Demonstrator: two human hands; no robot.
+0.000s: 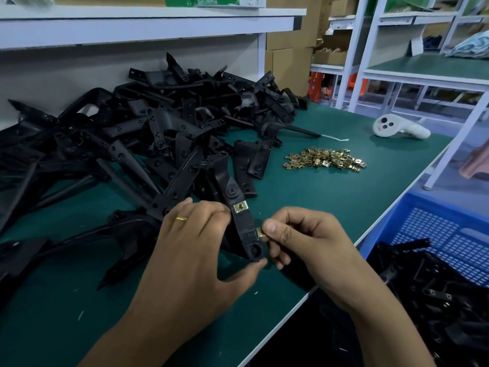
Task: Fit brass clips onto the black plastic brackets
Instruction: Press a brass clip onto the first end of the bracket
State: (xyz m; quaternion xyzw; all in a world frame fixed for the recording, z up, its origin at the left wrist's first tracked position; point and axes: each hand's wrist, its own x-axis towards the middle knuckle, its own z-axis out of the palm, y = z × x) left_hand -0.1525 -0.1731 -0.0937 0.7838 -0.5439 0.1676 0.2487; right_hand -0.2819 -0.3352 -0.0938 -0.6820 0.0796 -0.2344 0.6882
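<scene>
A: Start at nine o'clock. Our left hand (201,234) holds the bracket (244,229) above the tabletop (304,207), its grip curled round the strut with the thumb under the round end at six o'clock. Is that steady enough?

B: We think so, but we should brace harder near the edge that takes the push. One clip (240,207) already sits on the strut, at twelve o'clock from where we work.

A: And at three o'clock?

B: Our right hand (299,239) has its grip pinching a second clip (261,232), touching the strut's right edge. We should keep it square to the edge, open side leading, and slide it straight in rather than tilting.

A: Spares?

B: The clip pile (325,158) lies at one o'clock, well apart.
</scene>
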